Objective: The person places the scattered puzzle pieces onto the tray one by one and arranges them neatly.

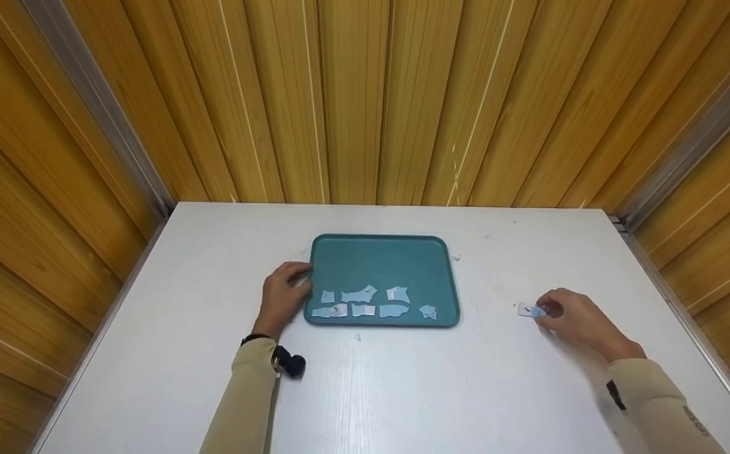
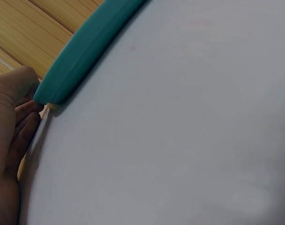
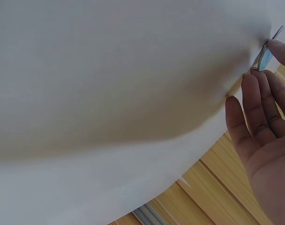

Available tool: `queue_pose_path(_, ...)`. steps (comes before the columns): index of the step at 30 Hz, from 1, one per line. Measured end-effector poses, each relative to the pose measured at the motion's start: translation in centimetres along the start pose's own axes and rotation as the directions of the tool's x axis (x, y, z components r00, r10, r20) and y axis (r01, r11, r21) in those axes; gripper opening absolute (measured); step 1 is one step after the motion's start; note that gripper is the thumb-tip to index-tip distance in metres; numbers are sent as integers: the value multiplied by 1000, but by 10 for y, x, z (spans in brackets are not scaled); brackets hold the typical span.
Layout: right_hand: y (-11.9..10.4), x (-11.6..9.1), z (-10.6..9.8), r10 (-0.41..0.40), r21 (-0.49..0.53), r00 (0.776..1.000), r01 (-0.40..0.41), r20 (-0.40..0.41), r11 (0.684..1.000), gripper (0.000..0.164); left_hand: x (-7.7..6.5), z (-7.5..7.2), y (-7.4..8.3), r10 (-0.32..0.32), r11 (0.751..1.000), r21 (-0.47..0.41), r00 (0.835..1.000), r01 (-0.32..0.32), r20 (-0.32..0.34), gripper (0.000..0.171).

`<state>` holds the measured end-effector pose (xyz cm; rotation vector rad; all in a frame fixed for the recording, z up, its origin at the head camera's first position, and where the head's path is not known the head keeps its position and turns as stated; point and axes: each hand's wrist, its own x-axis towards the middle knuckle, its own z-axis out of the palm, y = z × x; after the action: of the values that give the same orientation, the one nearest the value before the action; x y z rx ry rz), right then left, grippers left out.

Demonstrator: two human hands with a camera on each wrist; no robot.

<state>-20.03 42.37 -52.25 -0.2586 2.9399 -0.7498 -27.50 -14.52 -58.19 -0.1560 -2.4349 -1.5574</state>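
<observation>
A teal tray (image 1: pixel 381 261) lies on the white table, with several torn light-blue paper pieces (image 1: pixel 394 311) in two rough rows along its near side. At the tray's left edge, my left hand (image 1: pixel 283 296) holds the rim between thumb and fingers; the left wrist view shows the fingers (image 2: pixel 27 122) right under the rim. Off to the right of the tray, my right hand (image 1: pixel 576 318) pinches a torn paper piece (image 1: pixel 532 310), part white with a dark mark and part light blue. That piece (image 3: pixel 265 58) appears nearly edge-on between thumb and fingertips in the right wrist view.
The white table (image 1: pixel 403 391) runs back to a wood-patterned panel wall (image 1: pixel 352 101), with similar walls at both sides. A dark device (image 1: pixel 290 364) is strapped at the left wrist.
</observation>
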Motion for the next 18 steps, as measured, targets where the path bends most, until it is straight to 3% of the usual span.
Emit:
queue_pose_path(8, -8, 3, 4, -15, 9, 999, 15, -34, 1000, 24, 0, -1, 0, 2, 1000, 9, 1000, -2, -4, 34)
queue_pose_path(18, -24, 18, 10, -104, 40, 990, 108, -96, 993, 25, 0, 0, 2, -21, 999, 26, 1000, 21, 7, 35)
